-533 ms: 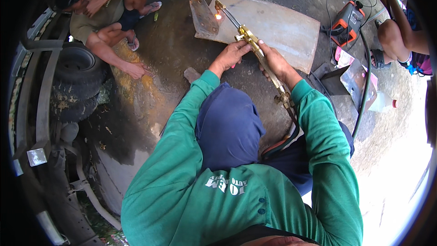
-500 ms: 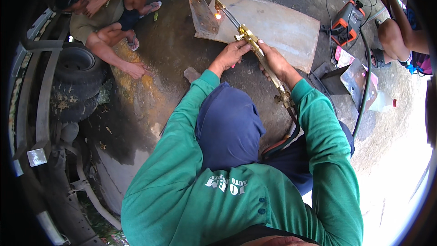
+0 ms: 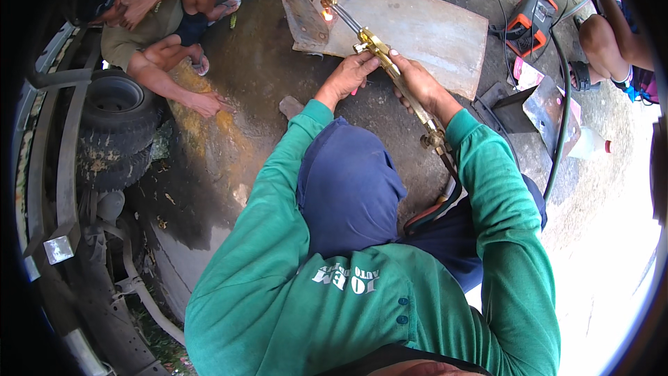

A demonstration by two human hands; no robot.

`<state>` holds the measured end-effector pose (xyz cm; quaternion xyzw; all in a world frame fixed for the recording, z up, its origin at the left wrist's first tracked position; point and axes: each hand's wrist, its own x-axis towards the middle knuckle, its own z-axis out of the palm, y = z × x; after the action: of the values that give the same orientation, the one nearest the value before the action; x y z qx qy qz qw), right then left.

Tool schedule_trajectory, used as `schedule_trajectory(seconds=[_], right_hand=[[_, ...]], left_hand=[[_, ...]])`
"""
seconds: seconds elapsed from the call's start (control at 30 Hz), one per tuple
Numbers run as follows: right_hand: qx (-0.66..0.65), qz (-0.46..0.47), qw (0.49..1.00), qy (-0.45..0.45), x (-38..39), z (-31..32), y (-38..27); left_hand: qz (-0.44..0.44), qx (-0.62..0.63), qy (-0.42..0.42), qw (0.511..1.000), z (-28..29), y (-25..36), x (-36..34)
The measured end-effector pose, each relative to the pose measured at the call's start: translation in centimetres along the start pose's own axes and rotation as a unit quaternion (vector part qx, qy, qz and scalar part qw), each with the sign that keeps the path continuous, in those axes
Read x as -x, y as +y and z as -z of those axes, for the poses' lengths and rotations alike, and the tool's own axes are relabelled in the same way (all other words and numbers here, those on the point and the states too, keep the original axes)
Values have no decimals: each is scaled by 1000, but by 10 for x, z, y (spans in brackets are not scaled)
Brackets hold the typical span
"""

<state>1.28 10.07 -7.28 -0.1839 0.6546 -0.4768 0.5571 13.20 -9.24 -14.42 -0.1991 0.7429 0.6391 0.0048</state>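
A brass cutting torch (image 3: 379, 47) slants away from me, with a small bright flame (image 3: 327, 15) glowing at its head. My right hand (image 3: 422, 88) is wrapped round its handle. The fingers of my left hand (image 3: 346, 78) are closed on the torch farther forward, by its valve; a bit of pink shows beneath them. Under the torch head stands a small rusty steel bracket (image 3: 303, 22) with holes, at the left end of a wide, flat metal plate (image 3: 424, 31) on the ground. Hoses run from the torch's rear end down beside my knee.
At the left a person (image 3: 149, 17) squats, one hand pointing at the ground, near a tire (image 3: 115, 97) and vehicle frame. To the right are an orange-and-black machine (image 3: 530, 22) with cables, an angled metal piece (image 3: 532, 111), a plastic bottle (image 3: 590, 145) and another person's leg (image 3: 597, 42).
The view has shifted a little, so the plate and bracket sit slightly higher and farther left. Both hands keep their hold on the torch, and its flame stays at the bracket.
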Motion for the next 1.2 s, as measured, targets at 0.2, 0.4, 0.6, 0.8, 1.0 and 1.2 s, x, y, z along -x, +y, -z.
schedule_trajectory(seconds=[0.2, 0.4, 0.6, 0.8, 1.0, 1.2], right_hand=[[0, -13, 1000, -1, -1, 2, 0], [-5, -15, 1000, -3, -2, 2, 1], [-14, 0, 1000, 5, 3, -1, -2], [-17, -1, 1000, 1, 2, 0, 0], [-13, -2, 1000, 6, 1, -1, 0], [-9, 2, 1000, 7, -1, 0, 3]], left_hand=[[19, 6, 2, 1000, 0, 4, 2], [16, -1, 4, 1000, 0, 3, 0], [16, -15, -1, 1000, 0, 1, 0], [2, -16, -3, 1000, -1, 2, 0], [2, -13, -3, 1000, 2, -7, -4], [5, -10, -7, 1000, -1, 0, -1]])
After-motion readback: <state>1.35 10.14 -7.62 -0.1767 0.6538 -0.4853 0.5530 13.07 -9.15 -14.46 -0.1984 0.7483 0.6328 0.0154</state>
